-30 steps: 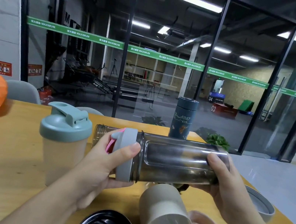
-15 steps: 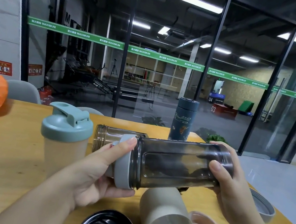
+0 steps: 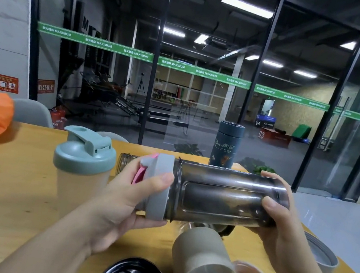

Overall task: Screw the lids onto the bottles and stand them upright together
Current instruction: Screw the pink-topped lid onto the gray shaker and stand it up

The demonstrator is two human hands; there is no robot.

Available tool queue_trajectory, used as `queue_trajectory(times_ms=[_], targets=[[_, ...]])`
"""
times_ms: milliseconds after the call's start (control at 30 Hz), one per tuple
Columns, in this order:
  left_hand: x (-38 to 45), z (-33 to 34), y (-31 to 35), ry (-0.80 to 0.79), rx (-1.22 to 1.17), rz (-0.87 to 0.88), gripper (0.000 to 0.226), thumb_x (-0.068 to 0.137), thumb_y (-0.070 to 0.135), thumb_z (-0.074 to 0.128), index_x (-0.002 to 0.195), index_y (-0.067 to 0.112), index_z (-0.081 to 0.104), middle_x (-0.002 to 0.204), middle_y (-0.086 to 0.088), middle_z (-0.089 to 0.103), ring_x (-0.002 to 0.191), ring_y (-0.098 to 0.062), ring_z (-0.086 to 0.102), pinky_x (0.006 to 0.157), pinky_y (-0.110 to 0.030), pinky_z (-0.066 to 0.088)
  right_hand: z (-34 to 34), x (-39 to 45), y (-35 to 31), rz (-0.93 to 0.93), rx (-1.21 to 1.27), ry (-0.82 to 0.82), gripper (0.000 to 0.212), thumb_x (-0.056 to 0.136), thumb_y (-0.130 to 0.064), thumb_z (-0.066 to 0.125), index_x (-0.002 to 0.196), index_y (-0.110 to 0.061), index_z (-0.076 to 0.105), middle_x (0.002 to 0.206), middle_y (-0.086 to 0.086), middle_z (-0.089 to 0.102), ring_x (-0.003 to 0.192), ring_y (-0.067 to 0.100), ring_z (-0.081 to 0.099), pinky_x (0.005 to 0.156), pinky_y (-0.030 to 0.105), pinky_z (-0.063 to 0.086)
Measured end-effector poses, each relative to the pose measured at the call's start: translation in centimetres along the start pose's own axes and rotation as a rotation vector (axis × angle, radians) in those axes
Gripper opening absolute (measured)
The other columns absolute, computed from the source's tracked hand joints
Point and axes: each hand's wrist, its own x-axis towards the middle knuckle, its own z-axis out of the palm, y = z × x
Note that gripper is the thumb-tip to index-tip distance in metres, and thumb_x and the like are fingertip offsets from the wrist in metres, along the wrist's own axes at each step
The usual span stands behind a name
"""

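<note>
Mid-screwing: left hand (image 3: 121,200) wrapped round grey lid (image 3: 159,186), right hand (image 3: 278,225) clamped on smoky bottle (image 3: 226,195), held sideways. Next, probably: final twists, then standing upright near green-lidded shaker (image 3: 84,163).

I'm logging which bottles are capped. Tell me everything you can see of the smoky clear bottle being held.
The smoky clear bottle looks like tinted see-through plastic with a raised panel on its side. It is held horizontally above the wooden table, touching nothing else. A grey lid with a pink flip tab sits on its mouth. The left hand grips the lid; the right hand holds the base end.
</note>
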Motion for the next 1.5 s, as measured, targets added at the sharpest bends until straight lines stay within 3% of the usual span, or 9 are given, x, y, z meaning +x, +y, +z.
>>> queue_trajectory(times_ms=[100,267,433,600,733,900,1100,1267,1500], targets=[[0.2,0.0,-0.2,0.006,0.055,0.132,0.080,0.045,0.042,0.081,0.118,0.049,0.053,0.110,0.017,0.068,0.097,-0.010,0.068,0.072,-0.038,0.058,-0.2,0.2,-0.2,0.088,0.061,-0.027,0.056,0.067,-0.021,0.052,0.121,-0.036,0.055,0.108,0.008,0.067,0.091,0.032,0.065,0.067,0.044,0.056],[0.2,0.2,-0.4,-0.012,0.137,0.227,0.083,0.043,0.044,0.079,0.120,0.052,0.049,0.110,0.023,0.065,0.098,-0.003,0.066,0.066,-0.023,0.056,0.1,0.1,-0.5,0.193,-0.010,-0.014,0.081,0.038,-0.062,0.084,0.111,-0.036,0.061,0.103,0.005,0.070,0.080,0.025,0.071,0.059,0.037,0.057],[0.3,0.3,-0.9,0.037,0.085,0.128,0.075,0.043,0.051,0.077,0.115,0.042,0.057,0.110,0.007,0.068,0.098,-0.019,0.066,0.067,-0.041,0.059,1.0,0.0,-0.6,0.079,-0.084,0.079,0.085,0.020,-0.071,0.081,0.097,-0.039,0.064,0.100,0.007,0.064,0.076,0.023,0.064,0.061,0.039,0.054],[0.5,0.1,-0.6,0.095,-0.027,0.036,0.066,0.050,0.042,0.083,0.111,0.026,0.062,0.104,-0.012,0.068,0.084,-0.026,0.066,0.064,-0.043,0.059,0.9,-0.3,-0.9,0.014,-0.114,0.102,0.080,0.022,-0.073,0.080,0.095,-0.045,0.063,0.083,-0.007,0.069,0.070,0.013,0.067,0.061,0.036,0.051],[0.5,0.1,-0.6,0.064,-0.032,0.052,0.056,0.057,0.041,0.075,0.110,0.031,0.062,0.104,-0.003,0.070,0.087,-0.023,0.065,0.065,-0.043,0.058,0.9,-0.3,-1.0,-0.012,-0.117,0.098,0.080,0.023,-0.072,0.080,0.096,-0.044,0.064,0.077,-0.011,0.070,0.066,0.011,0.068,0.054,0.030,0.052],[0.4,0.3,-0.7,0.041,-0.006,0.101,0.064,0.053,0.045,0.076,0.113,0.048,0.055,0.101,0.015,0.069,0.094,-0.020,0.066,0.067,-0.044,0.059,1.1,-0.3,-0.8,-0.042,-0.112,0.098,0.079,0.027,-0.072,0.081,0.098,-0.043,0.063,0.097,0.001,0.068,0.075,0.018,0.067,0.062,0.034,0.054],[0.3,0.6,-0.7,0.061,-0.013,0.038,0.065,0.056,0.046,0.073,0.118,0.034,0.057,0.114,-0.003,0.066,0.092,-0.027,0.064,0.062,-0.041,0.058,1.0,-0.4,-0.7,-0.112,-0.149,0.087,0.064,0.046,-0.057,0.081,0.105,-0.041,0.060,0.110,0.014,0.061,0.088,0.024,0.062,0.070,0.030,0.053],[0.2,0.5,-0.5,0.062,-0.008,0.028,0.061,0.055,0.046,0.073,0.114,0.033,0.059,0.112,-0.004,0.066,0.093,-0.027,0.064,0.061,-0.040,0.058,1.1,-0.6,-0.7,-0.155,-0.169,0.058,0.074,0.041,-0.069,0.080,0.107,-0.043,0.059,0.100,0.001,0.066,0.084,0.018,0.066,0.070,0.029,0.056],[0.2,0.0,-0.2,0.007,0.065,0.040,0.077,0.039,0.050,0.077,0.113,0.037,0.058,0.114,-0.001,0.066,0.096,-0.026,0.066,0.061,-0.039,0.058,1.4,-1.0,-1.4,-0.278,-0.240,0.048,0.045,0.056,-0.039,0.069,0.099,-0.048,0.059,0.092,-0.016,0.067,0.077,0.004,0.066,0.064,0.016,0.053]])
